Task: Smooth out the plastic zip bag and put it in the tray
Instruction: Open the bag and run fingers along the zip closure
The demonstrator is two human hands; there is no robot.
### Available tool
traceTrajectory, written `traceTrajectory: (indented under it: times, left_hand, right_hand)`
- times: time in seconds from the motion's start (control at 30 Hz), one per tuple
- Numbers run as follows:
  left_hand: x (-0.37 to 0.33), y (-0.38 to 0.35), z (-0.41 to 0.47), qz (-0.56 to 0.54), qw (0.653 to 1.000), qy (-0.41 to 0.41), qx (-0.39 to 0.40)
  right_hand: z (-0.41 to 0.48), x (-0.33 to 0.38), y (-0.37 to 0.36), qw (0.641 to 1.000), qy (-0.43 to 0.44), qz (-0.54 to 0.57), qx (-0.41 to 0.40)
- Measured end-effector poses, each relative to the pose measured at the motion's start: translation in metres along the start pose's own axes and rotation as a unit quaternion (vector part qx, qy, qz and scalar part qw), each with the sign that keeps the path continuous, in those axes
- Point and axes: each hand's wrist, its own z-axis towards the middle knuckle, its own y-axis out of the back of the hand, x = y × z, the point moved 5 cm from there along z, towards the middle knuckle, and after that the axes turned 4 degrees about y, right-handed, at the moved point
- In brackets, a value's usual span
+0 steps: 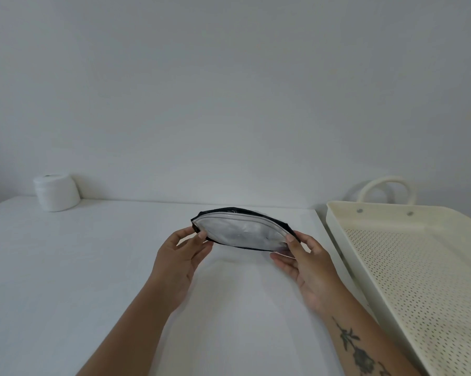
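A zip bag [242,232], black outside and silvery inside, hangs above the middle of the white table. Its mouth gapes toward me and bows into a lens shape. My left hand [180,256] pinches the bag's left end between thumb and fingers. At the bag's right end, my right hand [307,264] grips the corner the same way. The cream perforated tray [408,267] lies to the right of my right hand, with nothing in it.
A white roll [56,192] stands at the table's far left corner against the wall. A cream loop handle [386,188] rises behind the tray's far rim. The white table [93,267] runs to a wall at the back.
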Motion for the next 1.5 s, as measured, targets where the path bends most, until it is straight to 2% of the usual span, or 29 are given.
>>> traceTrajectory:
  times: [0.3,0.63,0.87,1.03,1.13,1.23,1.3,1.37,1.5]
  left_hand:
    - [0.0,0.002,-0.001,0.022,0.998,-0.023,-0.047]
    - [-0.004,0.014,-0.001,0.056,0.99,-0.043,-0.121]
    - [-0.004,0.012,-0.001,0.142,0.978,-0.063,-0.138]
    - [-0.004,0.009,-0.006,0.198,0.961,-0.093,-0.171]
    - [-0.004,0.009,-0.01,0.26,0.933,-0.112,-0.222]
    - [-0.004,0.01,-0.015,0.316,0.908,-0.13,-0.241]
    - [-0.005,0.012,-0.016,0.338,0.901,-0.125,-0.242]
    - [-0.009,0.011,-0.015,0.379,0.883,-0.131,-0.245]
    - [-0.018,0.004,-0.017,0.523,0.779,-0.217,-0.268]
  right_hand:
    - [-0.004,0.004,-0.003,0.998,0.018,-0.065,0.014]
    - [-0.016,0.008,-0.019,0.992,0.015,-0.029,0.118]
    - [-0.01,0.002,-0.01,0.989,0.055,-0.13,0.034]
    - [-0.012,0.006,-0.01,0.968,0.112,-0.226,-0.008]
    - [-0.015,0.012,-0.015,0.939,0.177,-0.292,-0.043]
    - [-0.02,0.014,-0.021,0.891,0.234,-0.382,-0.072]
    - [-0.023,0.013,-0.022,0.871,0.243,-0.421,-0.065]
    - [-0.023,0.015,-0.02,0.867,0.243,-0.431,-0.059]
    - [-0.022,0.021,-0.015,0.861,0.259,-0.434,-0.052]
